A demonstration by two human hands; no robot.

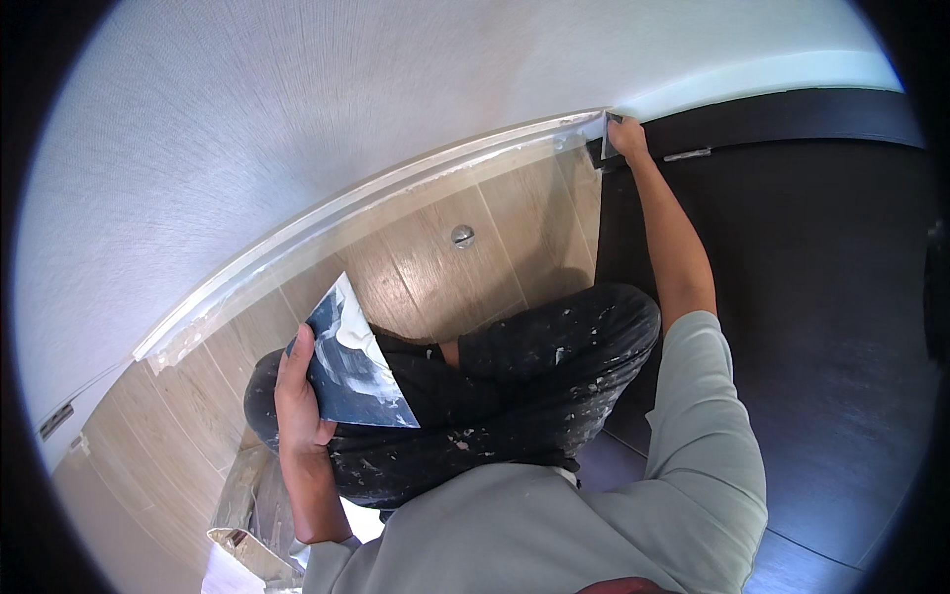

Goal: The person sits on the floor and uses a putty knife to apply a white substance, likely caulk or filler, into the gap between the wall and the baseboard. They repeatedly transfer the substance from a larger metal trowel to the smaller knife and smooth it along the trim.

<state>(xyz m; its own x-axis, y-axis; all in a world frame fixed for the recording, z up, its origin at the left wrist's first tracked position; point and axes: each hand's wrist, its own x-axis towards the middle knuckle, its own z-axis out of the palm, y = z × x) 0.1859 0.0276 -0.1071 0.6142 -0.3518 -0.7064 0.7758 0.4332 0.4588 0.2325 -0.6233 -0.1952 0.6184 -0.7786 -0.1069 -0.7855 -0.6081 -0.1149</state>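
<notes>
My left hand (299,391) is closed on a wide putty knife (341,381), held above my left knee. Its dark, flat blade carries a thick streak of white filler (348,322) along one edge; its handle is hidden by the hand. My right arm reaches far out to the corner where the white baseboard (396,185) meets a black panel. There my right hand (629,140) grips a smaller putty knife (608,139), its blade set against the end of the baseboard. My fingers hide most of that tool.
Clear tape smeared with filler (213,325) runs along the wood-look floor (426,257) beside the baseboard. A round metal floor fitting (463,237) sits ahead of my knees. The large black panel (792,297) fills the right side. A worn, filler-stained box (237,500) stands at lower left.
</notes>
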